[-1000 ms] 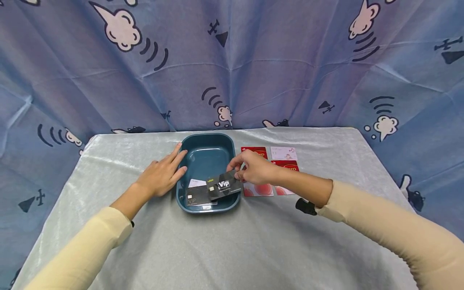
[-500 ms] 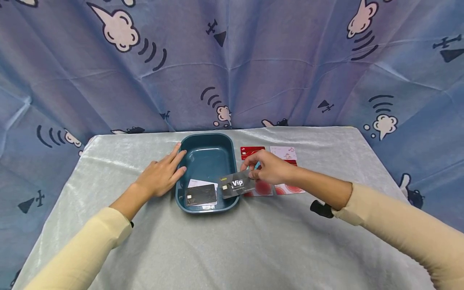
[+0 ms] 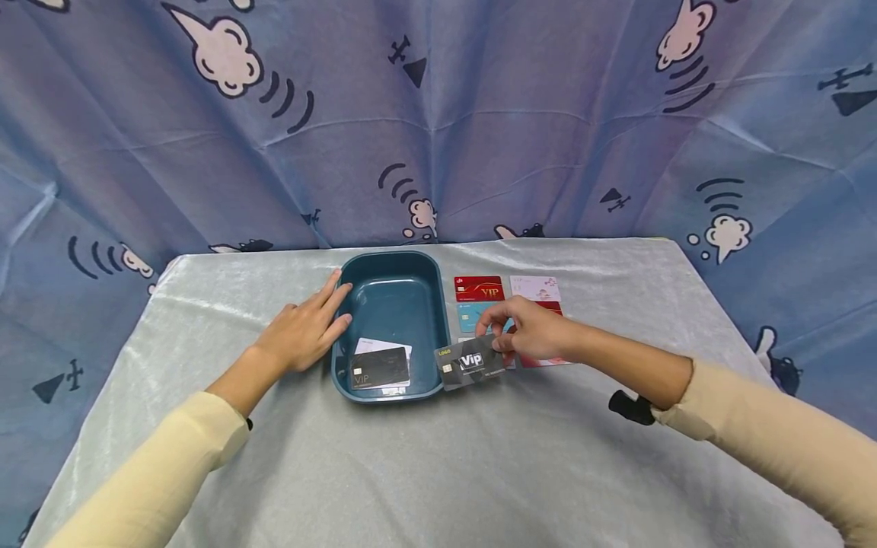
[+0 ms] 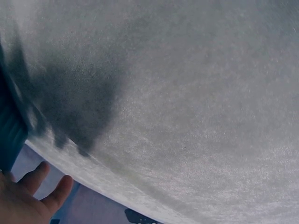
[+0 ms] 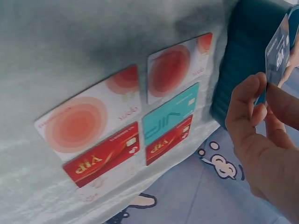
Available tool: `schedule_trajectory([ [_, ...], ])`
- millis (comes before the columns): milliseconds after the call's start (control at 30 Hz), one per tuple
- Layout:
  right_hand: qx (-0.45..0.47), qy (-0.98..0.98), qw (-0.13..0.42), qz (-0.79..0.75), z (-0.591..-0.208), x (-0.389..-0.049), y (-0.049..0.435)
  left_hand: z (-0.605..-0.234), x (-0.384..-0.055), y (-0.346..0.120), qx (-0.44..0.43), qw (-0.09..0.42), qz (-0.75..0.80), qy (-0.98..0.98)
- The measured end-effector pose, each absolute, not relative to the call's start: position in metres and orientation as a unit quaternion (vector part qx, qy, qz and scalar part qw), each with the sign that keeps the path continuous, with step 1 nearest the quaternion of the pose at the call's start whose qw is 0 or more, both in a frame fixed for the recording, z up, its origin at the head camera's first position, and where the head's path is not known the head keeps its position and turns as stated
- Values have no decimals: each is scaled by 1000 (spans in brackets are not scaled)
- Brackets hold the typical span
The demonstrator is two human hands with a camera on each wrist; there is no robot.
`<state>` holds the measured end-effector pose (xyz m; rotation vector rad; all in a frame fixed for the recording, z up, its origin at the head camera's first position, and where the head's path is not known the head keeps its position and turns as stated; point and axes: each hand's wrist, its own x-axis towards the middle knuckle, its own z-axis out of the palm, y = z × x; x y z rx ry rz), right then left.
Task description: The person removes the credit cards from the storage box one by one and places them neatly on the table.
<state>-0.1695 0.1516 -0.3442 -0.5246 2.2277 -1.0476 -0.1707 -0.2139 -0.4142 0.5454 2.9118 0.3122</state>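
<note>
A dark grey VIP card [image 3: 466, 365] is pinched at its right end between the thumb and fingers of my right hand [image 3: 534, 327]. In the head view the card overlaps the right rim of a dark teal tray [image 3: 441, 304], and the right wrist view shows it raised beside the tray's wall. My left hand [image 3: 304, 331] rests on the tray's left rim with its fingers spread. Inside the tray's near end, a black VIP card [image 3: 380, 368] lies over a white card [image 3: 373, 345].
Right of the tray, cards lie in two columns: red VIP cards [image 5: 100, 156], a teal card [image 5: 170, 116], a pale card [image 3: 536, 287] and white cards with red circles [image 5: 88, 112]. A silvery cloth [image 3: 411, 472] covers the table; a patterned blue curtain [image 3: 521, 152] hangs behind.
My right hand has drawn the dark grey card rightward, from over the black card in the tray to the tray's right rim. My left hand has stayed at the left rim.
</note>
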Motion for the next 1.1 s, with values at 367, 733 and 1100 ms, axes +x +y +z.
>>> schedule_trajectory([
  [367,-176,841,325,-395,-354,-164,169,-412,-172,-213,184,79,102,974],
  [733,-198,827,334,-407,-370,-161,180,-411,-171,-213,185,80,105,974],
  [1100,-170,826,347,-411,-389,-161,183,-411,-170,-213,183,79,104,974],
])
